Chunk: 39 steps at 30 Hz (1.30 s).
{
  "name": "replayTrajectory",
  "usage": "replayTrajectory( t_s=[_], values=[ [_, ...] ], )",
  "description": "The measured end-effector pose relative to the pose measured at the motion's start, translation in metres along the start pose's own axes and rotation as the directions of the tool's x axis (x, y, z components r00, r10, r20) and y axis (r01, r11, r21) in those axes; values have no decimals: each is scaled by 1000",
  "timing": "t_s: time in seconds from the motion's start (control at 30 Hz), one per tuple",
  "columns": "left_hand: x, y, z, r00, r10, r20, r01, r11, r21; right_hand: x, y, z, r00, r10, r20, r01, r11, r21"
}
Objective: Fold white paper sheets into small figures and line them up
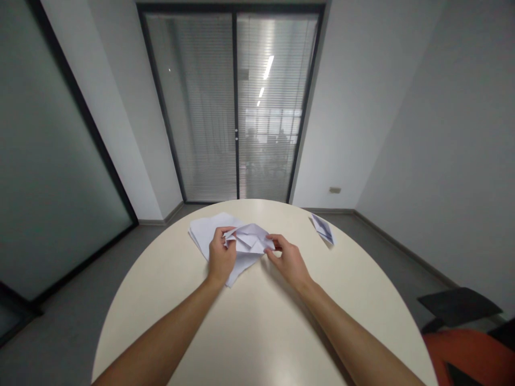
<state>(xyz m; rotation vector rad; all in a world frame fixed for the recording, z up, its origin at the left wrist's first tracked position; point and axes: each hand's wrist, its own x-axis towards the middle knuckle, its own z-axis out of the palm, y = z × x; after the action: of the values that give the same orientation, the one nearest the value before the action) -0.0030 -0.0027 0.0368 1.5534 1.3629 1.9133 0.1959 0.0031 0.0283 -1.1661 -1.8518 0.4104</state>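
Observation:
A partly folded sheet of white paper (pixel 251 240) is held up between both hands, its creases and flaps facing me. My left hand (pixel 222 254) pinches its left end, with the thumb in front and fingers behind. At the right end, my right hand (pixel 287 257) grips a corner between thumb and fingers. Beneath the folded paper lies a stack of white paper sheets (pixel 209 228), partly covered by it and by my left hand. Off to the right, a separate folded paper piece (pixel 323 229) rests near the table's far edge.
The round cream table (pixel 261 321) reaches out in front of me. An orange and black chair (pixel 466 343) stands at the lower right. Behind the table are glass panels with blinds (pixel 193 118), and a frosted glass panel (pixel 44 161) is on the left.

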Motion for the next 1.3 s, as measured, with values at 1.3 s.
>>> replayTrajectory(
  t_s=[1.3],
  values=[
    [-12,3,9,988,3,155,-2,1000,-5,-4,-21,-9,935,-335,-121,247,855,-455]
  ],
)
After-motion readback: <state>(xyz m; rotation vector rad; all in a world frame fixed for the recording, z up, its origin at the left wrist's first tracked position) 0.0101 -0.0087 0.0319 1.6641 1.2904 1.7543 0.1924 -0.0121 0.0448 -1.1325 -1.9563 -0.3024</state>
